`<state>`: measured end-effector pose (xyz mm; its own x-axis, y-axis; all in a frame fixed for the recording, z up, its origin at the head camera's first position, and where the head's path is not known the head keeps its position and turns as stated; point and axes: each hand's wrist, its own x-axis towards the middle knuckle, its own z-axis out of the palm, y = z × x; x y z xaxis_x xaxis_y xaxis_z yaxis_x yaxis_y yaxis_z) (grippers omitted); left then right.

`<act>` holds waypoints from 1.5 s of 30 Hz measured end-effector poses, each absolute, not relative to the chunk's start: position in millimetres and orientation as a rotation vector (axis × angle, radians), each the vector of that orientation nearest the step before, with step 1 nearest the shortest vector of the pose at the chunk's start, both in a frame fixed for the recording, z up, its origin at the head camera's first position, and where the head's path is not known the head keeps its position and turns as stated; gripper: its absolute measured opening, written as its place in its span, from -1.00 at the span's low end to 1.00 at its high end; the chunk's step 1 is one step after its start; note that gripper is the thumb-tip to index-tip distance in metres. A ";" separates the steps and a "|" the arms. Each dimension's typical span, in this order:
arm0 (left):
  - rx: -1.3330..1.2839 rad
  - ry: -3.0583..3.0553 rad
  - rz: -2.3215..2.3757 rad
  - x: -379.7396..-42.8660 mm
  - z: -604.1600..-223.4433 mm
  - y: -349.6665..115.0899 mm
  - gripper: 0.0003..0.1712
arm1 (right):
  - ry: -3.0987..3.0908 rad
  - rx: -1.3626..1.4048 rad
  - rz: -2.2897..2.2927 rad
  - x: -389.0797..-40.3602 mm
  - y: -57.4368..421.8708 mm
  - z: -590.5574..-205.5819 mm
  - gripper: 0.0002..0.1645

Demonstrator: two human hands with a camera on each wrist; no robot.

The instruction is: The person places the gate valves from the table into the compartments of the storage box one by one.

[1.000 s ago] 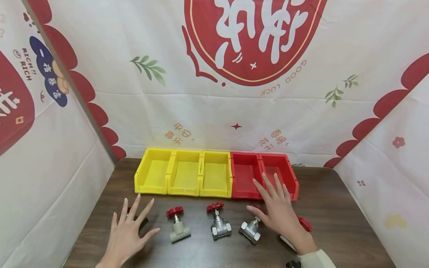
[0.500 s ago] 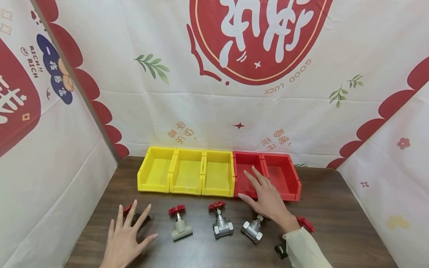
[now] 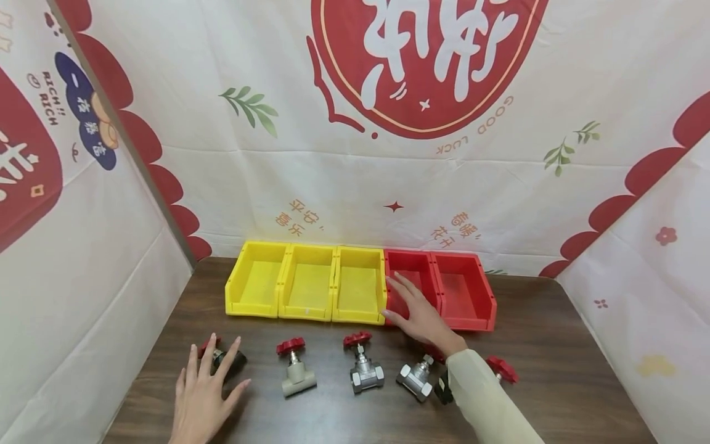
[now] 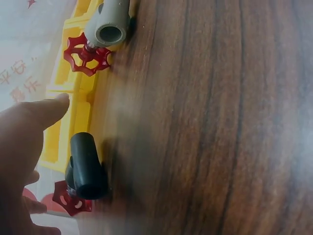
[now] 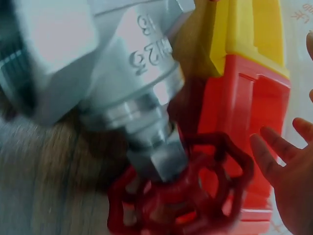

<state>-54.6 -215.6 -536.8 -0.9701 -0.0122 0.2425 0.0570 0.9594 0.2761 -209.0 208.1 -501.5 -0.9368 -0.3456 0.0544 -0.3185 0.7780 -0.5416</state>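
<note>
My left hand (image 3: 202,391), fingers spread and holding nothing, hovers beside a black valve (image 3: 233,362) with a red handwheel. In the left wrist view, that black valve (image 4: 87,169) lies past the fingers. My right hand (image 3: 420,317) reaches over the front of the left red bin (image 3: 413,277), fingers extended and nothing in them. Below its wrist is a silver valve (image 3: 416,379), its handwheel partly hidden by the sleeve. A silver valve (image 5: 137,78) fills much of the right wrist view, apart from the right hand (image 5: 293,181).
A beige valve (image 3: 298,377) and another silver valve (image 3: 366,374) stand mid-table. At the right, a red handwheel (image 3: 501,369) shows behind the sleeve. Three yellow bins (image 3: 305,313) and a second red bin (image 3: 468,324) line the back, before a printed cloth (image 3: 355,185).
My right hand has moved left, from the right red bin to the left one beside the yellow bin. The left hand has drawn back slightly, uncovering more of the black valve.
</note>
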 end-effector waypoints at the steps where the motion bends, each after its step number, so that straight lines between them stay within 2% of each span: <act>1: -0.028 -2.850 -0.429 -55.2 -537.8 -215.7 0.00 | 2.902 -0.550 -0.881 -212.0 207.7 -502.9 0.03; 20: 0.175 -2.739 -0.669 -59.5 -556.0 -216.5 -0.06 | 2.818 -0.557 -1.041 -246.4 200.3 -519.6 0.02; 34: 0.513 -2.788 -1.139 -64.6 -565.0 -223.7 -0.09 | 2.804 -0.462 -1.078 -256.8 190.6 -536.0 0.19; 45: 0.485 -2.799 -1.164 -69.2 -565.5 -225.8 -0.11 | 2.784 -0.390 -1.178 -254.2 185.4 -539.3 0.18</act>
<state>-69.2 -225.8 -565.5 -0.9475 -0.3152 -0.0541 -0.2607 0.6630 0.7018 -254.2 185.4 -539.3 -0.9630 -0.2692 0.0130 -0.1968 0.6692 -0.7165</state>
